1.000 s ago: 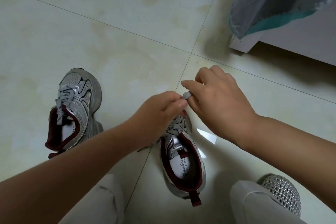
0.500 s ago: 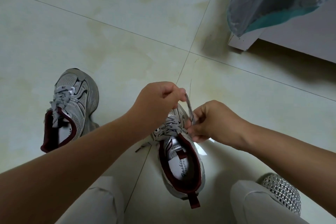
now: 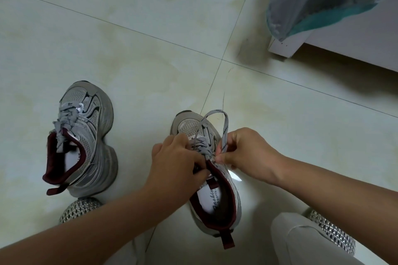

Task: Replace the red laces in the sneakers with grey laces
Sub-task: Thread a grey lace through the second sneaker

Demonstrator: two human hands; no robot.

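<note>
Two grey sneakers with dark red lining stand on the tiled floor. The left sneaker point(image 3: 86, 142) is laced in grey and stands apart. The right sneaker point(image 3: 215, 196) is under my hands, toe pointing away from me. A grey lace point(image 3: 224, 127) with dark marks arcs in a loop above its toe. My right hand point(image 3: 245, 153) pinches one end of that loop near the top eyelets. My left hand point(image 3: 178, 163) pinches at the tongue's top, by the lace; its fingertips hide what they grip.
A white furniture corner point(image 3: 284, 47) with a grey and teal plastic bag point(image 3: 312, 6) over it stands at the upper right. My knees in light trousers and woven silver slippers point(image 3: 331, 232) sit at the bottom of the frame.
Both hands have dropped down onto the right sneaker's top eyelets. The lace that was held taut between them now stands in a slack loop over the toe.
</note>
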